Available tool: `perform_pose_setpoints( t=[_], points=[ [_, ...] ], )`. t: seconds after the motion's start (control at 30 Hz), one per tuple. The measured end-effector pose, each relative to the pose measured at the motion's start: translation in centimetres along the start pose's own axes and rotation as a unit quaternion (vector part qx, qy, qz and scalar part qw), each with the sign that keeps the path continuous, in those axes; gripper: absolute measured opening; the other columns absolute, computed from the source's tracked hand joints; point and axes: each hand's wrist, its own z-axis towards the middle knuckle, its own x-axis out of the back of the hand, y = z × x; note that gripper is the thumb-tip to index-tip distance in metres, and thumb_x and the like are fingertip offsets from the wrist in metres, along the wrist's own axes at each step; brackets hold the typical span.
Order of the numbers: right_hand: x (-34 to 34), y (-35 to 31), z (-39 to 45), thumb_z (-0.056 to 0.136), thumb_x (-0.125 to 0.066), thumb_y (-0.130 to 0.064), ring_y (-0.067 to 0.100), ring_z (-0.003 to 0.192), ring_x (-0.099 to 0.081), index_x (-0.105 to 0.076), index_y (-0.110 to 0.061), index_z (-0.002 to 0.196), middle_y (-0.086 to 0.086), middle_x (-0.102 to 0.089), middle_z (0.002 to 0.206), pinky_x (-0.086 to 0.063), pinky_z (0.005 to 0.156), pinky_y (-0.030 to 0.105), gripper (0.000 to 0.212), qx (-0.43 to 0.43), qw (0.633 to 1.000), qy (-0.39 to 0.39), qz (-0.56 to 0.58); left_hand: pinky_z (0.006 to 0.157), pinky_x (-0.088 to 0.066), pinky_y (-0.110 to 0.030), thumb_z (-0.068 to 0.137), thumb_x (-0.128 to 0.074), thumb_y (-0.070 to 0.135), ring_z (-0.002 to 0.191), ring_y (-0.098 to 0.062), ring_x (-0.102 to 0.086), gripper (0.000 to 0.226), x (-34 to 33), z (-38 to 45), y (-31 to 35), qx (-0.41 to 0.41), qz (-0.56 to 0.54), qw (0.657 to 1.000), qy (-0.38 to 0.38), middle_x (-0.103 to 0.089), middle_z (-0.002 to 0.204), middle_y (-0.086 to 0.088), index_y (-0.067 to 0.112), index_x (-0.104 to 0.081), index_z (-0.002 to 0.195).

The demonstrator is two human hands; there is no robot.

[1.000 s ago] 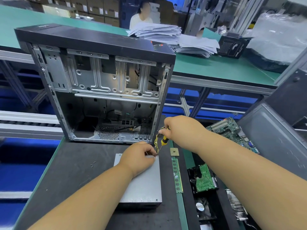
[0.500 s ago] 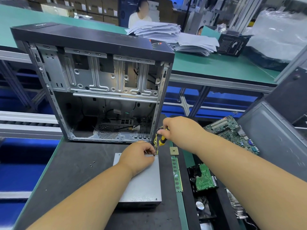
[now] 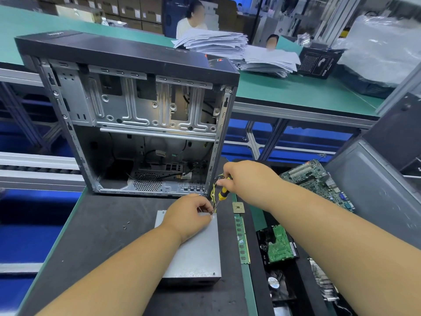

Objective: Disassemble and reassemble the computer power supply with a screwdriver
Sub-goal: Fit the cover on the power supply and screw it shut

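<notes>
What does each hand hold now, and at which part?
The right hand grips the screwdriver by its yellow-and-black handle. The left hand pinches something at the screwdriver tip; what it is cannot be told.

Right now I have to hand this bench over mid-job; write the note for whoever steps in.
Right hand grips the screwdriver, tip down at the power supply's far right corner.
Left hand rests on that corner, fingers pinching at the tip.
Power supply lies flat on the mat, out of the open case; loose screws to its left.
Done: unit out.
Left: work on this corner screw, reassembly, refitting.
</notes>
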Motion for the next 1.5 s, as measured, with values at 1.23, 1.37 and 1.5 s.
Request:
perform_pose_setpoints(
  t=[1.23,1.37,1.5],
  points=[
    [2.3,-2.4,1.7,0.087,-0.057,-0.007,0.022,0.062,-0.044,-0.060,-0.016,0.082,-0.002,-0.050,0.068,-0.039,0.051,0.029,0.011,0.255,0.880,-0.107,-0.387,0.075,-0.050,-0.025,0.072,-0.067,0.027,0.086,-0.001,-0.057,0.013,0.1,-0.3,0.1,-0.007,0.009,1.000,0.001,-0.062,0.089,0.016,0.039,-0.065,0.076],
    [2.3,-4.4,2.9,0.099,-0.052,-0.022,0.013,0.053,-0.039,-0.063,-0.013,0.083,0.000,-0.061,0.076,-0.034,0.048,0.025,0.021,0.081,0.907,-0.282,-0.302,0.075,-0.049,-0.024,0.073,-0.068,0.026,0.086,0.000,-0.056,0.012,0.0,-0.3,-0.1,-0.020,0.013,1.000,0.003,-0.062,0.089,0.016,0.037,-0.066,0.077],
    [2.8,-6.0,3.5,0.102,-0.049,-0.021,0.012,0.078,-0.060,-0.066,-0.008,0.115,0.005,-0.069,0.117,-0.042,0.066,0.025,0.024,0.040,0.898,-0.355,-0.257,0.073,-0.048,-0.022,0.074,-0.069,0.027,0.085,0.000,-0.057,0.009,-0.1,-0.3,-0.2,-0.016,0.013,1.000,0.006,-0.063,0.090,0.017,0.035,-0.068,0.078]
  ],
)
